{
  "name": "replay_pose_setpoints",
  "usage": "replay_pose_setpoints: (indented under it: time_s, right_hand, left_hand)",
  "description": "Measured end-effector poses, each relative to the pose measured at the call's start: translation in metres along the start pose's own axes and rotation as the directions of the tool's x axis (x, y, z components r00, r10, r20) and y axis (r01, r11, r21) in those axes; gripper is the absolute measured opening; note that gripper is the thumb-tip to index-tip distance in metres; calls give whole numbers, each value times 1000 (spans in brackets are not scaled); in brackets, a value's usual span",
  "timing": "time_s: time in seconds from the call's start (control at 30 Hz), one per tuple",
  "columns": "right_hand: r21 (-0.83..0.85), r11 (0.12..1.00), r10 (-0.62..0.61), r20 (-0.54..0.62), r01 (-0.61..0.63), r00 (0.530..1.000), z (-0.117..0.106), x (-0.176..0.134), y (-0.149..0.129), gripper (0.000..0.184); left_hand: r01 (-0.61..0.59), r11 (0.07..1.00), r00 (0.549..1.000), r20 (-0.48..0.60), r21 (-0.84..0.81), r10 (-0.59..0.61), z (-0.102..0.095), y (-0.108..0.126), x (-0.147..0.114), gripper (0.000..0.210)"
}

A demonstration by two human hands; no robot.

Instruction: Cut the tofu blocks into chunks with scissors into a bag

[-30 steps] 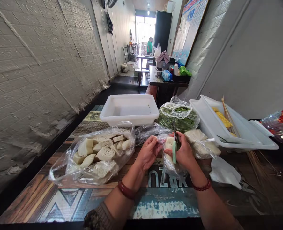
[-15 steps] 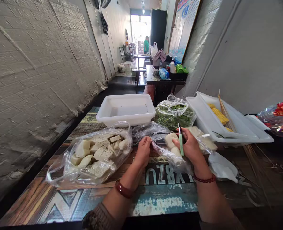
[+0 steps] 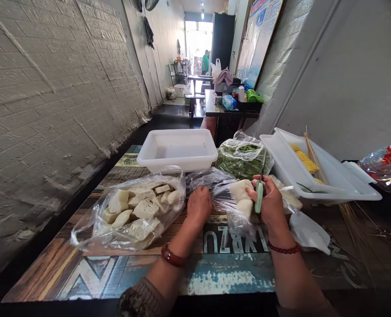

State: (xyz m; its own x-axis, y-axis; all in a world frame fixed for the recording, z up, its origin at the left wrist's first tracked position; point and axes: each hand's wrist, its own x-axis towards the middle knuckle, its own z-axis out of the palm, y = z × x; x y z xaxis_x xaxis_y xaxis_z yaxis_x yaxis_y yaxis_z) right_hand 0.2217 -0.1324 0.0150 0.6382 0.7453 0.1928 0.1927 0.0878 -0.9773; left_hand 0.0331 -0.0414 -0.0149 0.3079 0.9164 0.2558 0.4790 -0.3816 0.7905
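Note:
My right hand (image 3: pixel 270 198) is closed round a knife (image 3: pixel 259 197) with a pale green handle, its dark blade pointing up and away. The fingers of that hand also touch pale, smooth-sided blocks (image 3: pixel 243 193) on an opened clear plastic bag (image 3: pixel 240 224). My left hand (image 3: pixel 199 204) is curled at a crumpled plastic bag (image 3: pixel 208 176) left of the blocks; its fingertips are partly hidden. On the left, a clear bag (image 3: pixel 86 237) holds several pale spongy chunks (image 3: pixel 145 209) that look like frozen tofu.
A white tub (image 3: pixel 178 165) stands at the back, beside a bag of green leaves (image 3: pixel 238 165). Tilted white trays (image 3: pixel 340 189) on the right hold yellow corn pieces (image 3: pixel 306 159) and thin sticks (image 3: pixel 310 149). A white wrapper (image 3: pixel 309 231) lies near my right wrist. A person (image 3: pixel 205 62) stands far back.
My left hand has drawn the plastic away from the blocks, leaving them more exposed. My right hand with the knife has shifted slightly right. The view has turned a little.

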Motion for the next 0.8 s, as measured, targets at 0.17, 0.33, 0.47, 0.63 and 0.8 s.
replay_pose_setpoints:
  time_s: [0.17, 0.33, 0.47, 0.63, 0.8]
  right_hand:
    - [64, 998, 20, -20, -19, 1000, 3, -1, -3, 55]
    - [41, 999, 18, 4, -18, 1000, 8, -5, -11, 55]
    - [25, 1000, 4, -13, -4, 1000, 11, -7, -14, 56]
    - [62, 998, 8, 10, -9, 1000, 10, -6, -13, 55]
    - [91, 996, 3, 2, -4, 1000, 8, -5, -8, 53]
  left_hand:
    - [-120, 988, 991, -71, -99, 113, -10, 10, -1, 9]
    - [-467, 854, 863, 94, -228, 497, -20, 37, -13, 40]
    - [-469, 846, 797, 290, -254, 529, -16, 38, -15, 44]
    - [-441, 832, 815, 238, -338, 528, -6, 23, -10, 27]
    - [-349, 855, 853, 248, -383, 459, -5, 17, -6, 18]
